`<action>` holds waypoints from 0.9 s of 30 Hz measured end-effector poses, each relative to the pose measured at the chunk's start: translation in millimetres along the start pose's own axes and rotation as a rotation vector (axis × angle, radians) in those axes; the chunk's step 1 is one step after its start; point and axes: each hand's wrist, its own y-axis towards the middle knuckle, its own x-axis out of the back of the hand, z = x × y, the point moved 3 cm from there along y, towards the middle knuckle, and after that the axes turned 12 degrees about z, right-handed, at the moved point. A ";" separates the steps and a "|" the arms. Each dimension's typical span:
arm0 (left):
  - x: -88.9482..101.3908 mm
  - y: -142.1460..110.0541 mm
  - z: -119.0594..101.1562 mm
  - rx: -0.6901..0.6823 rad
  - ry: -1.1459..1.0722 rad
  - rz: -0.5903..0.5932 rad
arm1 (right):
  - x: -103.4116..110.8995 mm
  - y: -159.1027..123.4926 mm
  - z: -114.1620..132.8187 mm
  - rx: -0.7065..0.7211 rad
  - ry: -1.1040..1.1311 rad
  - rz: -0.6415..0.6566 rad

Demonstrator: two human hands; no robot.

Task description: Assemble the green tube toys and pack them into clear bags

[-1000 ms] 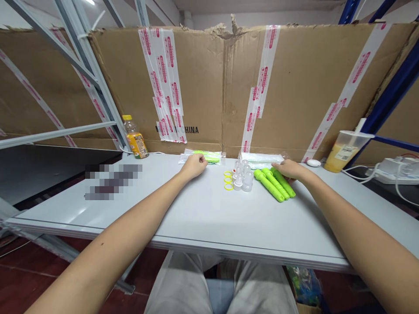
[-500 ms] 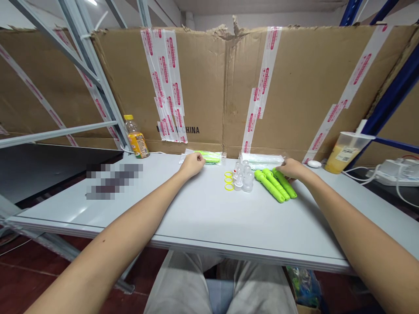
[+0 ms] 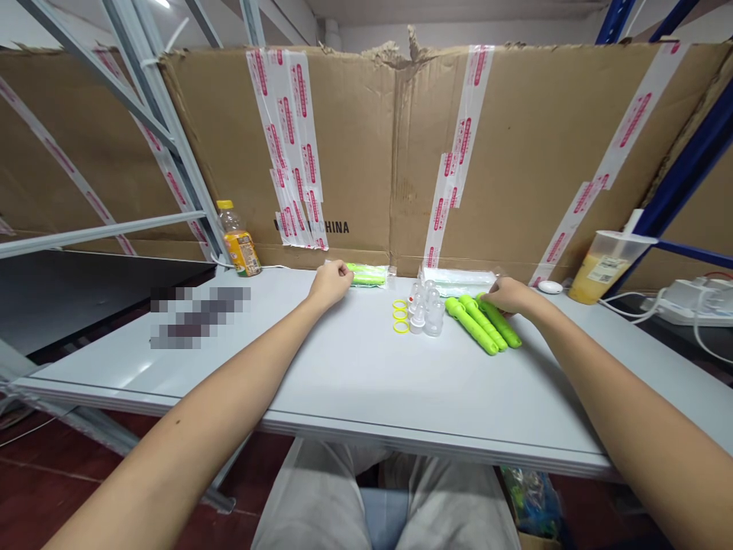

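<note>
A clear bag (image 3: pixel 371 276) lies right by the curled left hand (image 3: pixel 330 283). Well apart, the right hand (image 3: pixel 508 296) touches a green stick (image 3: pixel 502 325). I can't tell if either grips.

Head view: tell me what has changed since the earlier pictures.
The left hand has moved left, in front of the green-filled packet. The near end of the rightmost green tube, by the right hand, has edged slightly right. No clear grasp or release shows. The yellow rings, clear containers and other two green tubes stayed put.
</note>
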 end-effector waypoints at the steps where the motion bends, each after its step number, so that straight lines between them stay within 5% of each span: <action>1: 0.0 0.0 0.0 0.001 0.002 -0.001 | 0.2 -1.2 0.3 -0.002 0.019 0.000; 13: 11.7 6.4 19.1 0.142 0.112 -0.080 | -4.1 -15.7 4.7 -0.011 0.275 0.051; 19: 8.3 8.0 32.9 0.316 0.129 -0.077 | -5.4 -17.6 5.5 -0.006 0.281 0.078; 27: 8.8 8.8 39.5 0.382 0.015 -0.132 | -6.0 -9.0 0.6 -0.001 0.247 0.064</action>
